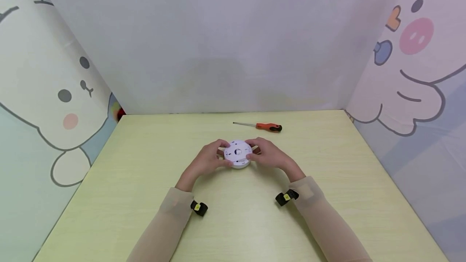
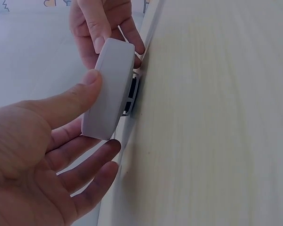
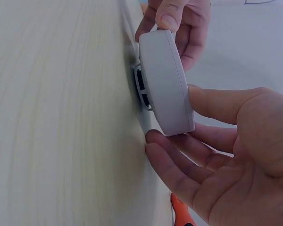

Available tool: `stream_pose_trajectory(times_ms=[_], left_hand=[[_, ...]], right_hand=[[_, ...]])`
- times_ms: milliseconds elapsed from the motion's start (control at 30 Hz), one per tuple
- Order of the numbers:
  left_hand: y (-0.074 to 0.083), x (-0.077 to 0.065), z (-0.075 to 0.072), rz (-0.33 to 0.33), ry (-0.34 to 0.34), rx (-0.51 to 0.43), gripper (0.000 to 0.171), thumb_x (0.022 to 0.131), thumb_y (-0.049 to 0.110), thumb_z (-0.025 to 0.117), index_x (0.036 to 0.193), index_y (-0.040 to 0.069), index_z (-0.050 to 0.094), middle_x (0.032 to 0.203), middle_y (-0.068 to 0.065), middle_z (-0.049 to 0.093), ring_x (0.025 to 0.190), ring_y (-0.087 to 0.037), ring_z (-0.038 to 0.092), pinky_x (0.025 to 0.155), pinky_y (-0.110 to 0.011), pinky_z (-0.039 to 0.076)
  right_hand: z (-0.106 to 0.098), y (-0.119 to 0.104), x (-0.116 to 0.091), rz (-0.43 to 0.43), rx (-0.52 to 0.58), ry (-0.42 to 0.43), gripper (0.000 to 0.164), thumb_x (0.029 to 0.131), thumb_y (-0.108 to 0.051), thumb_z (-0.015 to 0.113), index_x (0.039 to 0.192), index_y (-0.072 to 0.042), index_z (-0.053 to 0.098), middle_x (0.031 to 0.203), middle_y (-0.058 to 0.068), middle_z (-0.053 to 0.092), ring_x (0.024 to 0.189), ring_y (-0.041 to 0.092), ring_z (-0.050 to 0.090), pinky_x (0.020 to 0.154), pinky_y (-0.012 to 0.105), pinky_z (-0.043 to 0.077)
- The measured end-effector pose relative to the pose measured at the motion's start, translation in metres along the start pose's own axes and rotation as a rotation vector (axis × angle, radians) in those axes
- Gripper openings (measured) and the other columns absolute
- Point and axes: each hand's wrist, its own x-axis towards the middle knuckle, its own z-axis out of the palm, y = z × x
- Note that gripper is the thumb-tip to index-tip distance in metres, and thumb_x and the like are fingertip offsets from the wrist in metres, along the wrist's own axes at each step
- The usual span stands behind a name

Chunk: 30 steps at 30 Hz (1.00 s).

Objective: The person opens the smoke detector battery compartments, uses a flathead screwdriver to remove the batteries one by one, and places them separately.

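Observation:
A round white smoke detector (image 1: 238,154) sits between both hands at the middle of the table, its flat printed back facing up. The left hand (image 1: 208,159) grips its left edge, thumb (image 2: 80,96) on the near rim and fingers around the far side. From the right, the right hand (image 1: 271,155) holds the opposite edge, with the thumb on the upper face. Both wrist views show the detector's side wall (image 3: 164,84) and a dark slotted, vented part (image 2: 131,94) beneath it, close to the tabletop. Whether that part touches the table cannot be told.
Behind the hands lies a screwdriver (image 1: 268,127) with a red and black handle, its shaft pointing left. The pale wooden table (image 1: 145,140) ends at a light cloth backdrop (image 1: 225,51). Cartoon-printed cloths stand along both sides.

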Motion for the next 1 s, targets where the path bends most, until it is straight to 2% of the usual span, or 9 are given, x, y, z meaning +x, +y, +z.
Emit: stream_pose_trajectory(times_ms=[200,433,533,767,1000], left_hand=[[0.0,-0.001,-0.001,0.0,-0.004,-0.014,0.064,0.085,0.023,0.093,0.138,0.015,0.059,0.135,-0.003,0.066,0.115,-0.02,0.068,0.098,-0.043,0.057],[0.001,-0.003,-0.003,0.005,-0.016,-0.035,0.088,0.084,0.023,0.094,0.157,0.013,0.046,0.15,-0.005,0.058,0.12,-0.023,0.066,0.097,-0.043,0.057],[0.0,-0.003,-0.004,0.004,-0.023,-0.05,0.093,0.083,0.022,0.094,0.161,0.013,0.043,0.152,-0.006,0.057,0.12,-0.023,0.066,0.094,-0.042,0.058],[-0.004,-0.002,-0.005,-0.01,-0.045,-0.102,0.092,0.082,0.017,0.095,0.159,0.01,0.044,0.152,-0.007,0.057,0.12,-0.022,0.067,0.096,-0.041,0.058],[-0.009,0.0,-0.005,-0.029,-0.063,-0.145,0.084,0.083,0.016,0.094,0.155,0.014,0.049,0.147,-0.002,0.061,0.122,-0.021,0.066,0.1,-0.041,0.057]], right_hand=[[-0.001,0.001,0.0,-0.012,0.01,-0.008,0.056,0.104,-0.017,0.071,0.154,-0.002,0.051,0.143,0.018,0.06,0.118,0.031,0.068,0.101,0.046,0.057],[-0.002,0.003,0.001,-0.015,0.013,-0.014,0.058,0.104,-0.018,0.072,0.155,-0.002,0.051,0.145,0.017,0.06,0.119,0.03,0.068,0.101,0.044,0.057],[-0.002,0.003,0.001,-0.018,0.014,-0.017,0.058,0.104,-0.018,0.072,0.155,-0.002,0.05,0.145,0.018,0.06,0.119,0.03,0.068,0.101,0.044,0.057],[-0.002,0.002,0.001,-0.017,0.017,-0.024,0.059,0.104,-0.018,0.072,0.156,-0.002,0.049,0.147,0.018,0.059,0.12,0.031,0.068,0.101,0.044,0.058],[-0.003,0.0,0.0,-0.008,0.023,-0.022,0.061,0.104,-0.018,0.072,0.157,-0.001,0.047,0.149,0.018,0.058,0.12,0.032,0.068,0.101,0.045,0.058]])
